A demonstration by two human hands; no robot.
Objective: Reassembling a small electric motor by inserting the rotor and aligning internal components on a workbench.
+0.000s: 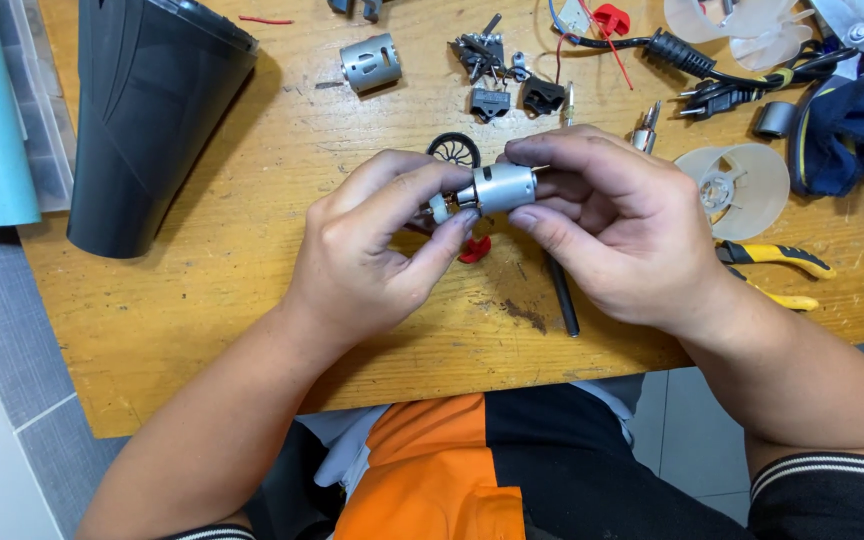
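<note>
Hands, left hand (372,250) and right hand (617,225), grip small motor (502,188); black wheel (454,150), seemingly, lies behind.

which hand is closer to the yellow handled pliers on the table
Right. The right hand sits just left of the yellow-handled pliers, its wrist close beside them. The left hand is farther off, beyond the small silver motor that both hands hold.

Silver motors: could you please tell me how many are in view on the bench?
2: one motor held between both hands at centre; a second motor lying on the table further back. Clutter may hide more.
</note>
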